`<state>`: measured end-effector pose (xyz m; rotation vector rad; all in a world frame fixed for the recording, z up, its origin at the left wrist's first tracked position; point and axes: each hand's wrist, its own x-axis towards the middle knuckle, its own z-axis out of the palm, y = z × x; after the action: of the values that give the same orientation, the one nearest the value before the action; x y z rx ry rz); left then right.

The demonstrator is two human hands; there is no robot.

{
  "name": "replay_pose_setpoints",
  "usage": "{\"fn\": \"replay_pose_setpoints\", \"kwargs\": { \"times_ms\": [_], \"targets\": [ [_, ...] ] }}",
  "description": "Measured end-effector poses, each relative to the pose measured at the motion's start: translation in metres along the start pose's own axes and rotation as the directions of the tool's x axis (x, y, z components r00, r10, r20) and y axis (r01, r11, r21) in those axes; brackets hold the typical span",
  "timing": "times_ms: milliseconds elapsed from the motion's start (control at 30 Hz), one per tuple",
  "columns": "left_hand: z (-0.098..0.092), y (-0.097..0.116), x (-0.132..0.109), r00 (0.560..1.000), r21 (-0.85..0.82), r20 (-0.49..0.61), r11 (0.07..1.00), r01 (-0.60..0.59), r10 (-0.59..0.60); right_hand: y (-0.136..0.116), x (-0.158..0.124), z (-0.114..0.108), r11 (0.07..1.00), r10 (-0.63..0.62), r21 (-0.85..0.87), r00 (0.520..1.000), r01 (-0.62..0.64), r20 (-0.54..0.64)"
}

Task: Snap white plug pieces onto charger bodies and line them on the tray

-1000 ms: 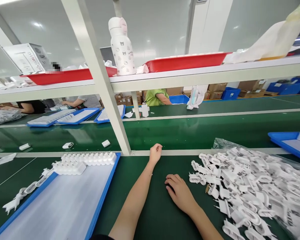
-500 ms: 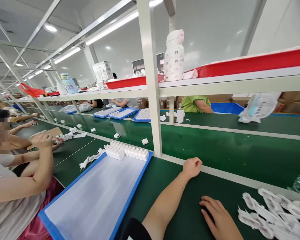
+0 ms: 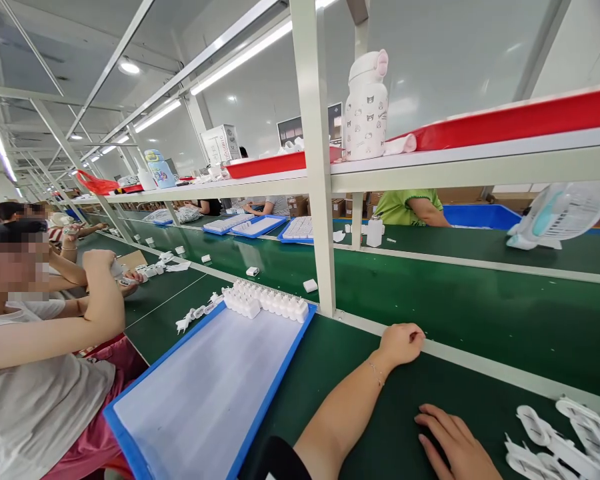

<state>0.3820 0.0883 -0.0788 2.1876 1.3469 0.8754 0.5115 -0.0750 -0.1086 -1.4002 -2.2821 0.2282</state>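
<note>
The left hand (image 3: 403,343) lies at the far edge of the green bench top (image 3: 420,380), its fingers curled into a loose fist against the pale rail (image 3: 500,371) that runs between the bench and the conveyor belt (image 3: 480,307); nothing shows inside the fist. The right hand (image 3: 455,447) is nearer, at the bottom of the view, spread flat and palm down on the green surface, gripping nothing; whether anything lies under the palm cannot be told. Just to the right of it, near but apart, is a scatter of white plastic parts (image 3: 555,440) at the right edge. To the left of the left forearm sits a blue-rimmed tray (image 3: 260,413) with a pale floor, and a row of small white pieces (image 3: 265,303) stands along its far end. A white upright post (image 3: 320,167) rises from the rail just beyond the tray and carries a shelf with a white printed bottle (image 3: 367,107) and a red tray (image 3: 520,120). A small fan (image 3: 560,213) stands at the far right across the belt. At the left, a co-worker (image 3: 30,373) in a pale shirt sits with forearms raised.
</note>
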Motion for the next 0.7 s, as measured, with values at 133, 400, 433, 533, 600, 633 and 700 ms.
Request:
{"fn": "replay_pose_setpoints", "kwargs": {
  "times_ms": [133, 400, 433, 533, 600, 633, 700],
  "targets": [
    [0.0001, 0.0006, -0.0015, 1.000, 0.029, 0.018, 1.000, -0.009, 0.009, -0.0010, -0.0001, -0.0010, 1.000, -0.001, -0.025, 1.000, 0.001, 0.023],
    [0.0007, 0.0005, -0.0011, 0.999, 0.077, 0.041, 0.997, -0.018, 0.015, -0.0004, -0.0006, -0.0016, 0.998, -0.020, -0.053, 1.000, 0.020, -0.005],
    [0.0008, 0.0005, -0.0012, 0.999, 0.081, 0.041, 0.997, -0.021, 0.018, 0.0002, -0.0009, -0.0013, 0.998, -0.026, -0.054, 1.000, 0.025, -0.009],
    [0.0010, 0.0008, -0.0018, 0.999, 0.090, 0.041, 0.996, -0.025, 0.022, 0.0012, -0.0014, -0.0005, 0.997, -0.042, -0.060, 0.999, 0.040, -0.026],
    [0.0009, 0.0015, -0.0023, 0.999, 0.095, 0.043, 0.995, -0.028, 0.024, 0.0008, -0.0012, -0.0005, 0.997, -0.043, -0.064, 0.998, 0.040, -0.036],
    [0.0008, 0.0019, -0.0025, 0.999, 0.097, 0.045, 0.995, -0.030, 0.025, 0.0004, -0.0010, -0.0006, 0.997, -0.041, -0.065, 0.998, 0.038, -0.040],
    [0.0004, 0.0027, -0.0027, 0.998, 0.101, 0.050, 0.994, -0.032, 0.027, -0.0007, -0.0004, -0.0013, 0.997, -0.038, -0.064, 0.998, 0.035, -0.044]
  ]
}}
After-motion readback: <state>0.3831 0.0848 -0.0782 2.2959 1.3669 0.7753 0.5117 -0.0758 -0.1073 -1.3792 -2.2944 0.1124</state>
